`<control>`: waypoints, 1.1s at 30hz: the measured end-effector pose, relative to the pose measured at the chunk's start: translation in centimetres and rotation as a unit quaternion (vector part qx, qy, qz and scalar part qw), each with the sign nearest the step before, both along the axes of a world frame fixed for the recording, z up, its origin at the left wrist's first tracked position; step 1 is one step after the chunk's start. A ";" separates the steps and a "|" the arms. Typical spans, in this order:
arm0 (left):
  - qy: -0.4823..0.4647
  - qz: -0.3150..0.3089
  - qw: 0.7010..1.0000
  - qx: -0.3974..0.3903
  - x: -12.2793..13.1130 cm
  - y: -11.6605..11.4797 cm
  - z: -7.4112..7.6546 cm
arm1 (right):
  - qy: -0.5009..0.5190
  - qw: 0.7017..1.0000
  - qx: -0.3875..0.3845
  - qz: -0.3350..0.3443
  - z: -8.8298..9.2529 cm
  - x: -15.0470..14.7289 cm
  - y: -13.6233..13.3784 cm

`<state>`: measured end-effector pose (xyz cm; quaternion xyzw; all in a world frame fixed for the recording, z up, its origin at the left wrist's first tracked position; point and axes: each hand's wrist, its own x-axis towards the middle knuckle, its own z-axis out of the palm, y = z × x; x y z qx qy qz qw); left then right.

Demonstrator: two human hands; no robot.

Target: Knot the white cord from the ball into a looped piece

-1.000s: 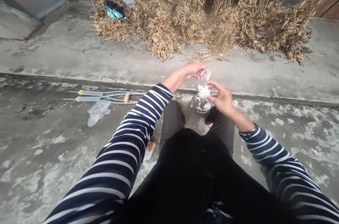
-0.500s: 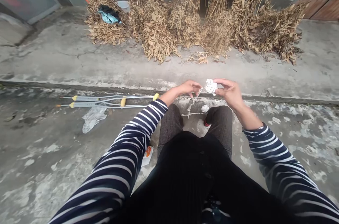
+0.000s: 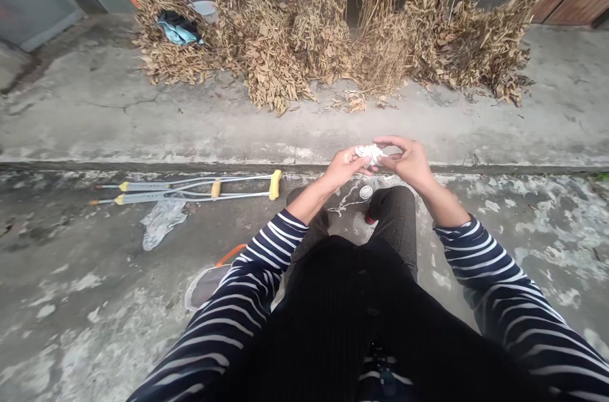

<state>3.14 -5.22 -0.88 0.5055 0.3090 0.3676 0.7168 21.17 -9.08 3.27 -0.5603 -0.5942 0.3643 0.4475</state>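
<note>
A second earlier, the left hand (image 3: 343,168) had been up holding a loop above the bundle of white string (image 3: 370,153), then stood off to one side; now it had come back in, fingers on the bundle opposite the right hand (image 3: 410,162). The loops, fanned out like petals at first, had gathered into a compact wad between both hands. With the left sleeve (image 3: 266,256) shifted, I could see the whole yellow pad (image 3: 275,184) of the crutches (image 3: 147,187) and a grey thing (image 3: 209,286) beside an orange band (image 3: 231,253), while a white and orange packet had slipped from sight
</note>
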 end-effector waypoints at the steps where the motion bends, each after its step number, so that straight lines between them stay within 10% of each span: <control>1: -0.002 0.019 1.000 -0.002 0.2 -0.1 0.0 | 0.009 1.000 0.007 0.003 -0.2 0.1 0.0; 9: 0.048 0.045 0.997 0.051 0.8 -0.6 -0.5 | 0.124 0.991 -0.042 -0.001 -3.1 -0.5 -0.5; 18: 0.059 -0.018 0.995 0.075 0.2 -0.9 0.3 | 0.071 0.997 -0.030 0.002 -1.9 0.4 -0.7; 33: 0.003 -0.051 0.999 -0.012 0.4 -0.8 -1.5 | 0.350 0.931 -0.102 -0.026 -1.9 0.8 -1.0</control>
